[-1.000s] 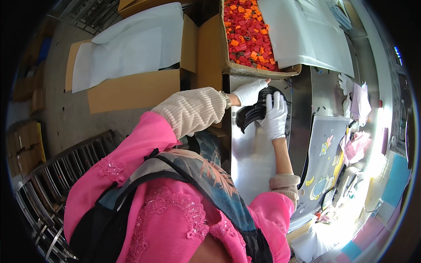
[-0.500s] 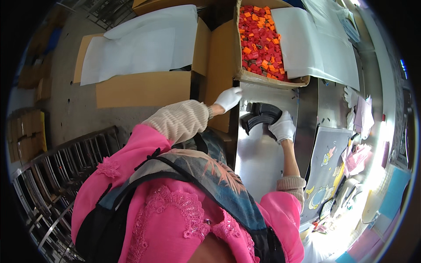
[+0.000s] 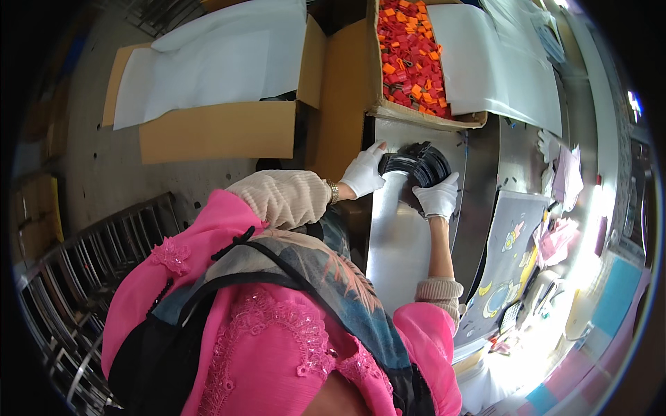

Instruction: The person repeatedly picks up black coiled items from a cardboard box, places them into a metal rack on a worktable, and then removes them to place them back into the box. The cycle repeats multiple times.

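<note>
A bundle of curved black pieces (image 3: 416,165) lies over the near part of the metal tabletop; their exact kind is unclear. White gloves cover both hands. My right hand (image 3: 438,197) is closed round the right end of the bundle, thumb and fingers on its outer side. At the opposite end, my left hand (image 3: 363,173) presses against the tips of the pieces, with fingers partly curled round them. Part of its grip is hidden behind the glove.
A carton (image 3: 374,83) full of red and orange clips stands beyond the metal tabletop (image 3: 402,256). White sheeting (image 3: 472,62) covers its right side. Another sheet-covered carton (image 3: 215,135) is at far left. A metal rack (image 3: 104,249) stands left; a patterned mat (image 3: 503,256) lies right.
My left hand has come down from beside the carton onto the left end of the black pieces. My right hand has shifted slightly left and the bundle has turned and spread.
</note>
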Motion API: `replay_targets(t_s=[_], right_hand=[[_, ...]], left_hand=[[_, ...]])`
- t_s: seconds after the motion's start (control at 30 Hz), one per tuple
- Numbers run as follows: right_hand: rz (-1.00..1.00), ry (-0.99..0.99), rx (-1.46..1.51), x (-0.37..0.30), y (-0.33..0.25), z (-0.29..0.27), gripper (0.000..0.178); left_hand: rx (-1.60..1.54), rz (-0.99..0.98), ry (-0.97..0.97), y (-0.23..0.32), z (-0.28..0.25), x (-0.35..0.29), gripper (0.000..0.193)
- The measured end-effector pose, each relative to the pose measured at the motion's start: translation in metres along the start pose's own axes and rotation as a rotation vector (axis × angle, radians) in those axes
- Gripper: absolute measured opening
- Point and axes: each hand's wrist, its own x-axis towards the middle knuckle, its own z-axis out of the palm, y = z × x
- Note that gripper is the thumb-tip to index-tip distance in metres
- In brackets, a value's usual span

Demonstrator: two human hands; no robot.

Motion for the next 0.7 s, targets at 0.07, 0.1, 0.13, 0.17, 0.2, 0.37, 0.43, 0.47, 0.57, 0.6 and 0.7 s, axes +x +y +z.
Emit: replay_targets(t_s=[0.07, 0.1, 0.13, 0.17, 0.2, 0.37, 0.43, 0.47, 0.57, 0.6, 0.7], right_hand=[[-0.150, 0.043, -0.169, -0.011, -0.008, -0.006, 0.113], [-0.227, 0.109, -0.294, -0.017, -0.012, -0.010, 0.112], [-0.312, 0.177, -0.414, -0.025, -0.017, -0.011, 0.110], [-0.337, 0.145, -0.451, -0.030, -0.021, -0.013, 0.104], [-0.383, 0.206, -0.435, -0.037, -0.025, -0.014, 0.096], [-0.350, 0.185, -0.264, -0.042, -0.037, -0.006, 0.083], [-0.296, 0.214, -0.184, -0.038, -0.037, 0.001, 0.080], [-0.289, 0.240, -0.176, -0.037, -0.037, 0.004, 0.077], [-0.245, 0.245, -0.118, -0.039, -0.032, 0.013, 0.062], [-0.224, 0.247, -0.135, -0.043, -0.030, 0.015, 0.056], [-0.126, 0.048, -0.181, -0.054, -0.023, 0.014, 0.048]], left_hand=[[0.020, 0.080, -0.038, -0.002, -0.003, 0.001, 0.068], [0.047, 0.120, -0.047, -0.003, -0.004, 0.002, 0.068], [0.057, 0.187, -0.010, -0.004, -0.004, 0.004, 0.067], [0.067, 0.188, -0.017, -0.006, -0.004, 0.006, 0.062], [0.073, 0.168, -0.059, -0.008, -0.004, 0.008, 0.060], [0.061, 0.184, -0.041, -0.015, -0.002, 0.012, 0.055], [0.057, 0.206, -0.037, -0.017, -0.004, 0.009, 0.055], [0.073, 0.222, -0.029, -0.017, -0.006, 0.008, 0.055], [0.124, 0.278, -0.018, -0.016, -0.014, 0.002, 0.056], [0.157, 0.217, -0.089, -0.015, -0.015, 0.000, 0.057], [0.168, 0.074, -0.213, -0.008, -0.012, 0.000, 0.058]])
